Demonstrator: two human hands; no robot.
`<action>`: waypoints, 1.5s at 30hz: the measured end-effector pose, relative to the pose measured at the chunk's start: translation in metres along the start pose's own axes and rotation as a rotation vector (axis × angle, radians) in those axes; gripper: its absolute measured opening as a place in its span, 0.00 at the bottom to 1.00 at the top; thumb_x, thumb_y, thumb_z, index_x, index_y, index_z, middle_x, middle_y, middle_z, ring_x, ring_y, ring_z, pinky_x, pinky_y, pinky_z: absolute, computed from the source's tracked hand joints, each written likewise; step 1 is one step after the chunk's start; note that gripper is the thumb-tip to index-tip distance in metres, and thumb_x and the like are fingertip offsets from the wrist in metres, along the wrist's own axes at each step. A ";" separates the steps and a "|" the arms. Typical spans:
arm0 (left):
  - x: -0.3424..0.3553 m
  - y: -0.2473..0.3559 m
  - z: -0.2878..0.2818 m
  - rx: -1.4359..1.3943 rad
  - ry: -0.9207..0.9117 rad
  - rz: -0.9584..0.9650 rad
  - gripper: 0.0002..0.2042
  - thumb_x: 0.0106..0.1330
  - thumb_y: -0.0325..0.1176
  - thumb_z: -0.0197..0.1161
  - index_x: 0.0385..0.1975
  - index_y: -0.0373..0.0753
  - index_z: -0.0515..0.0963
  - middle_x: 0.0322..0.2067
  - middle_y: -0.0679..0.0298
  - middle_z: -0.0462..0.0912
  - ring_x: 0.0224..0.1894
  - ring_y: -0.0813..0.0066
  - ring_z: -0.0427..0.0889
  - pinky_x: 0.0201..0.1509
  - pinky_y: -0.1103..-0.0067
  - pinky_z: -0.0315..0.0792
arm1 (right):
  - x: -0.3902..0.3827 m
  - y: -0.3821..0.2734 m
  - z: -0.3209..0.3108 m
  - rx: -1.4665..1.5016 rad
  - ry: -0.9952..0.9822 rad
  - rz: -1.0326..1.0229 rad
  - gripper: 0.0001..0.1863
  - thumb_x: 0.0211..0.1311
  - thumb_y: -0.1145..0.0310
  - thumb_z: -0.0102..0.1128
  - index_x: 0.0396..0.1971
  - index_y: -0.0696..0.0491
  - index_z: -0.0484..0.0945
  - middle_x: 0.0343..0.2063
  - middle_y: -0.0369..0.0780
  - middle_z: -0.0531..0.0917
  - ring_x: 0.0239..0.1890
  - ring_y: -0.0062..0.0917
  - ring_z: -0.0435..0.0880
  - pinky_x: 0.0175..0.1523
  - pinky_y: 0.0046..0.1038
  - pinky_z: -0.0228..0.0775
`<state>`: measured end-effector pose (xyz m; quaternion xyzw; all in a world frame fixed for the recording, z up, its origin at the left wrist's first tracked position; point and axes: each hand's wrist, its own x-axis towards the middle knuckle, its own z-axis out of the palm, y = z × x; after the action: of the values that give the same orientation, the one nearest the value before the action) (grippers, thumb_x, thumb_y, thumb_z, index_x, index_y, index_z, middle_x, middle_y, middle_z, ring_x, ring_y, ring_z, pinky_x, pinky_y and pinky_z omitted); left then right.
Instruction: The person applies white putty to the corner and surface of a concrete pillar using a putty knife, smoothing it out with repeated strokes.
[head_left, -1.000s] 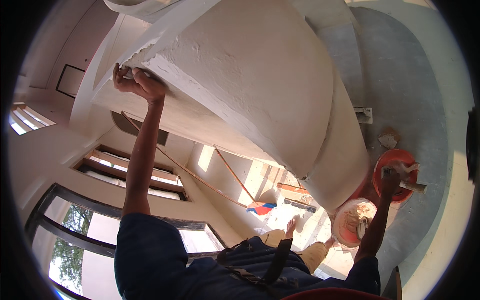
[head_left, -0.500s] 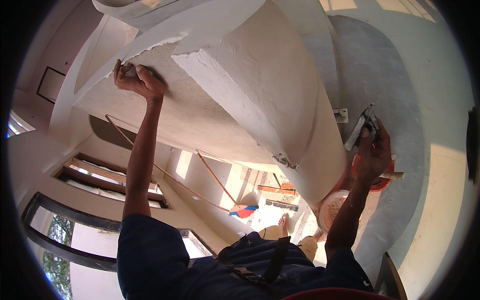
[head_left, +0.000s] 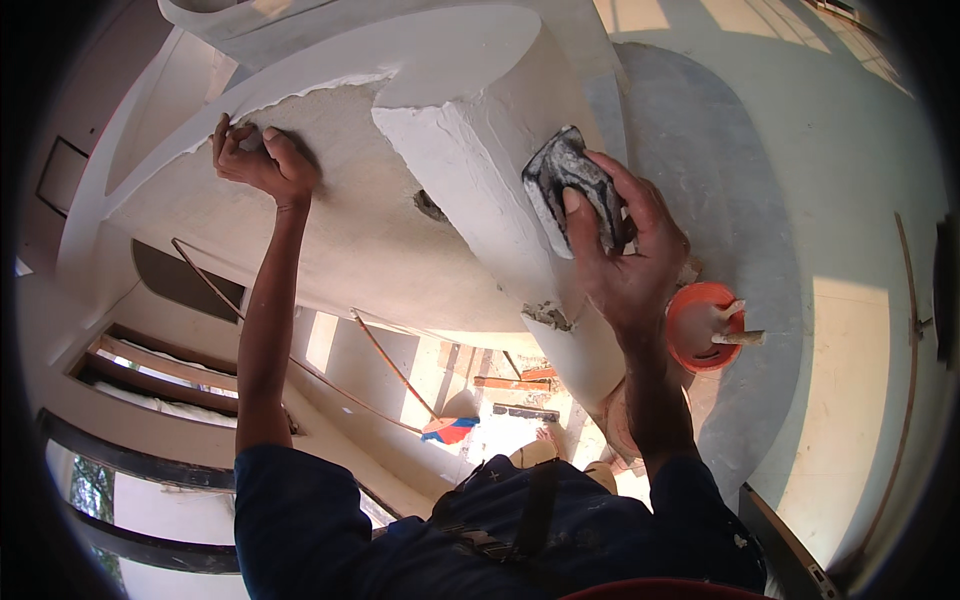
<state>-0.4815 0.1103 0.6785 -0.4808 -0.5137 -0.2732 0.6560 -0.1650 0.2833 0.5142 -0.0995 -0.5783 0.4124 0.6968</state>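
From my distant post, the main change I see is on the right side of the frame. The right hand (head_left: 638, 248) has come up from the orange bucket (head_left: 698, 296), where it was a second ago, and is now raised right of centre. It pinches a dark, white-smeared block (head_left: 583, 182), the thumb pressed on the near side and the fingers wrapped round the far right edge. The block sits just beside the white plastered band (head_left: 470, 150) at upper centre; I cannot tell whether they touch. To me this means the block is within working reach of the plaster and the bucket is out of play for the moment.

The left hand (head_left: 268, 172) stays at upper left, by the ragged white edge of the pale underside (head_left: 340, 210). Its fingers are curled with the thumb apart, and I cannot tell whether anything is tucked inside.

My view has shifted too: a dark hole (head_left: 430, 205) now shows beside the band, which I read as unfilled. The chipped patch (head_left: 548, 316) at the band's lower end stays rough. A pale handle (head_left: 742, 338) juts over the bucket's rim, untouched by either hand.
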 end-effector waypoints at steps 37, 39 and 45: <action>-0.003 -0.017 -0.002 0.067 -0.044 -0.023 0.20 0.65 0.42 0.54 0.44 0.30 0.63 0.52 0.47 0.66 0.62 0.51 0.61 0.67 0.51 0.50 | -0.089 0.010 -0.028 -0.090 -0.129 -0.168 0.28 0.42 0.76 0.77 0.49 0.46 0.87 0.41 0.34 0.89 0.41 0.26 0.85 0.48 0.28 0.78; 0.001 -0.012 0.004 0.034 -0.015 -0.007 0.20 0.65 0.43 0.54 0.44 0.30 0.63 0.52 0.48 0.66 0.62 0.51 0.61 0.67 0.51 0.50 | -0.093 0.031 -0.041 -0.151 -0.027 -0.012 0.24 0.47 0.76 0.77 0.49 0.48 0.86 0.42 0.37 0.89 0.43 0.27 0.86 0.48 0.29 0.79; -0.004 -0.019 0.002 0.091 -0.036 0.025 0.19 0.66 0.42 0.53 0.44 0.31 0.62 0.51 0.50 0.67 0.65 0.48 0.62 0.67 0.51 0.50 | -0.064 0.021 -0.034 -0.060 -0.160 -0.169 0.23 0.47 0.76 0.76 0.47 0.45 0.87 0.43 0.33 0.89 0.43 0.26 0.85 0.48 0.30 0.79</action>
<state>-0.5004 0.1042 0.6814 -0.4617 -0.5311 -0.2329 0.6712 -0.1442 0.2637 0.4445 -0.0382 -0.6505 0.3414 0.6774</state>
